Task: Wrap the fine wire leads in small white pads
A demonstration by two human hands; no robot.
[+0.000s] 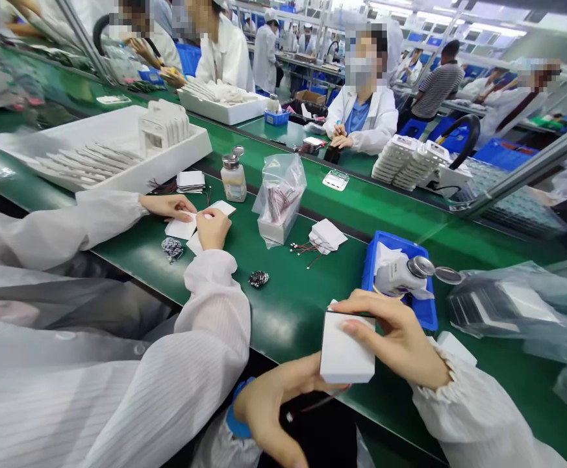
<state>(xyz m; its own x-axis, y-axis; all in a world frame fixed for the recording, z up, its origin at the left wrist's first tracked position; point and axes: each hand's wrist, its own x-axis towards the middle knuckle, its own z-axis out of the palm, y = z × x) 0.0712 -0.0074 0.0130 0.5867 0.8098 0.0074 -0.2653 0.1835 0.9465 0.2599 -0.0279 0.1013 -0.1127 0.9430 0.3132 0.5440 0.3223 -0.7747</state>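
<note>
White block (346, 356) | near side of blue tray (371, 261) | right hand (403, 335) pinches it | left hand (273, 396) spread, fingertips hidden behind | risk: dangling wire (325, 403) could snag fingers if block turns

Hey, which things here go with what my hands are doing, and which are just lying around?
Likely part of the job:
White square piece, gripped by your right hand, your left hand open at its edge
Similar wired white pieces, piled

Apparently just lying around:
Crumpled black-and-white clump
Clear plastic bag at right

Unclear: metal-topped bottle
</note>
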